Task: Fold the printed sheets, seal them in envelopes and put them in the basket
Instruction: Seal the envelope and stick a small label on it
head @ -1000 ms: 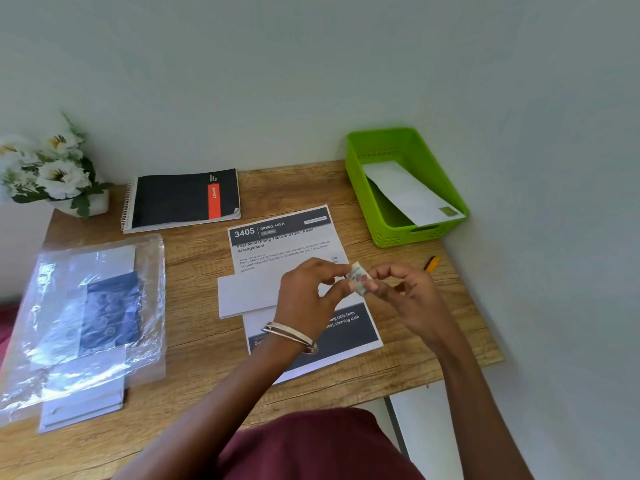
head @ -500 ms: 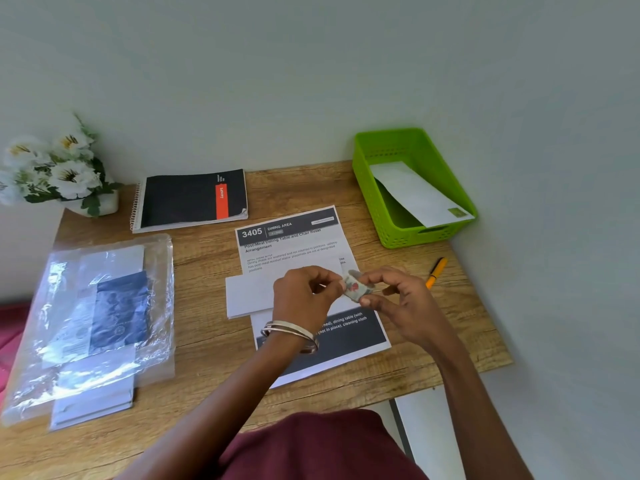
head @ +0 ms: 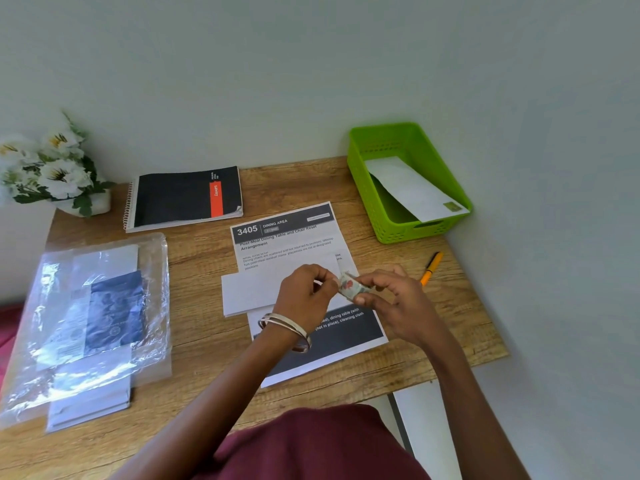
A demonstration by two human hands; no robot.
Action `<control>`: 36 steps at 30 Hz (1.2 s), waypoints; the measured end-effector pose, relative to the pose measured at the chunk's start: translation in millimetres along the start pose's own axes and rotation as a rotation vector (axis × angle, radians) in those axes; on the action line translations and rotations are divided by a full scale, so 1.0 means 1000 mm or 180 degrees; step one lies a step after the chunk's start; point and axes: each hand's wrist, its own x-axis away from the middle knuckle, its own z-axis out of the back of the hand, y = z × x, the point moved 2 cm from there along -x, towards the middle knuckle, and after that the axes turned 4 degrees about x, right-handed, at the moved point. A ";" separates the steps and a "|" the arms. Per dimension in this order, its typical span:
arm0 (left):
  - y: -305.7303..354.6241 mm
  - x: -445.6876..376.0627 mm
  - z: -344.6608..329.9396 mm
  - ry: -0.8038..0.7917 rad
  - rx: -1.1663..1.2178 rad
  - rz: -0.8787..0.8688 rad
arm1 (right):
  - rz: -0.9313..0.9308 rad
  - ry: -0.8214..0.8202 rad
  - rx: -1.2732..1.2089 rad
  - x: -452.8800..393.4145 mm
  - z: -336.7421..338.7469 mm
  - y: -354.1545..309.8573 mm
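A printed sheet [head: 287,237] headed "3405 DINING AREA" lies flat in the middle of the wooden desk [head: 450,327]. Across it lies a white envelope [head: 249,289]. Above both, my right hand [head: 394,299] pinches a small patterned sticker piece [head: 351,287], and my left hand [head: 304,296], with bangles on the wrist, pinches at its left end. The green basket [head: 363,188] stands at the back right with one white sealed envelope [head: 412,188] leaning inside.
An orange pen [head: 431,268] lies right of the sheet. A black spiral notebook [head: 183,197] sits at the back. A clear plastic bag [head: 97,317] with envelopes covers the left. White flowers in a pot [head: 52,171] stand at the back left corner.
Both hands stay together over the envelope, working the small sticker piece; they have dropped slightly toward the sheet. The pen, hidden earlier by my right hand, shows fully.
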 end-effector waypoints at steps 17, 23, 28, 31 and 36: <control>0.002 0.003 -0.001 -0.0395 0.2318 0.1409 | -0.0652 0.0329 0.1116 -0.006 0.015 0.008; -0.004 0.000 0.003 -0.0261 0.2565 0.1667 | -0.0717 0.0877 0.1907 -0.013 0.027 0.032; -0.004 0.001 -0.005 -0.0329 0.2705 0.2022 | -0.0945 0.1070 0.2476 -0.024 0.022 0.045; -0.004 0.001 -0.008 -0.0313 0.2738 0.2169 | -0.0904 0.1021 0.2639 -0.026 0.015 0.052; -0.006 0.000 -0.010 -0.0284 0.2841 0.2300 | -0.0823 0.1165 0.2760 -0.019 0.010 0.054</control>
